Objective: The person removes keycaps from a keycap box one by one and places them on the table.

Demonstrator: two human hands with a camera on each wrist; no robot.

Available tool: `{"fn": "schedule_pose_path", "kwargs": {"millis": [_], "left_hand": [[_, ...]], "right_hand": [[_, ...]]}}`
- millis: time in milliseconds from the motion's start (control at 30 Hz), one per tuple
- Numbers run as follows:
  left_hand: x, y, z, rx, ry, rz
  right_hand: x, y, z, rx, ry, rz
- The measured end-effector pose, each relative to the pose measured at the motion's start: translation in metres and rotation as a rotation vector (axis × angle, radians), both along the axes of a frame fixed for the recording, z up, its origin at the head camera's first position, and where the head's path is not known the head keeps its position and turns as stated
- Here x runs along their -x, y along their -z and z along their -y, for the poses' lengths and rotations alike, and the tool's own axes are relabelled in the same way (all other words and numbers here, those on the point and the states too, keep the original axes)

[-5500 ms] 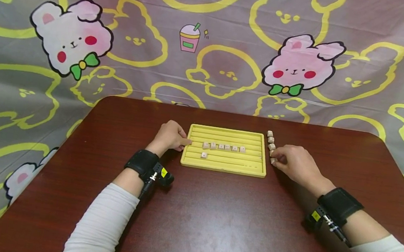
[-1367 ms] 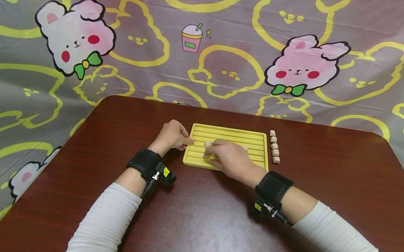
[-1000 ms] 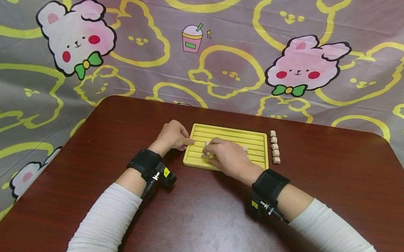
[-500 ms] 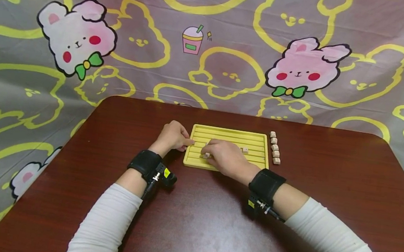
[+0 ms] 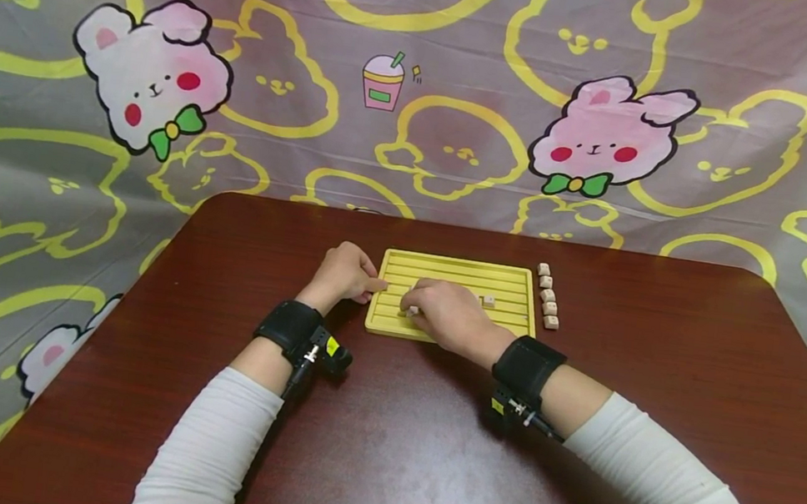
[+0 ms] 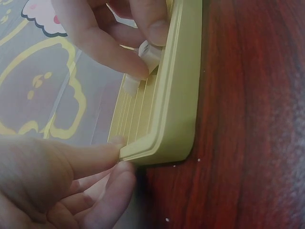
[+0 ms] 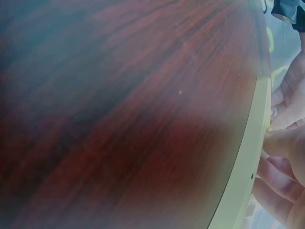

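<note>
A yellow ridged tray [image 5: 513, 281] lies flat near the far side of the table. My left hand [image 5: 346, 272] pinches its left edge between thumb and fingers, which the left wrist view shows up close. Over the tray, my right hand [image 5: 452, 313] pinches a small white block [image 6: 151, 55] with a dark mark, low on the left part of the ridges. Beside it in the left wrist view sits another white block [image 6: 131, 87] in the tray. Farther right a block [image 5: 488, 301] shows past my right hand, which hides the middle of that row.
Just right of the tray, several small blocks [image 5: 548, 295] stand in a column on the brown table [image 5: 381, 434]. A patterned cloth [image 5: 292, 53] hangs behind the table.
My right hand has gone from the block column at right to the tray's left part, then edged slightly left over the last second. My left hand keeps its hold on the tray.
</note>
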State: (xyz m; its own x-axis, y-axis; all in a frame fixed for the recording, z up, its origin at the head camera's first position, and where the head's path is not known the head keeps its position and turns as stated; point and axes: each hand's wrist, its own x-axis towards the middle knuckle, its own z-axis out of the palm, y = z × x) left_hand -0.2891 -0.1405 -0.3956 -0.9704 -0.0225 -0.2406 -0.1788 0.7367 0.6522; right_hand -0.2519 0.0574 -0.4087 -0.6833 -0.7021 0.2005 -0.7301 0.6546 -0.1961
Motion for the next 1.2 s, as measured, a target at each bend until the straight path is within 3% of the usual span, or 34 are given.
{"fn": "schedule_pose_path", "kwargs": {"millis": [1200], "left_hand": [[-0.002, -0.002, 0.000, -0.013, 0.006, 0.005]], "right_hand": [[0.002, -0.008, -0.013, 0.031, -0.017, 0.015]]}}
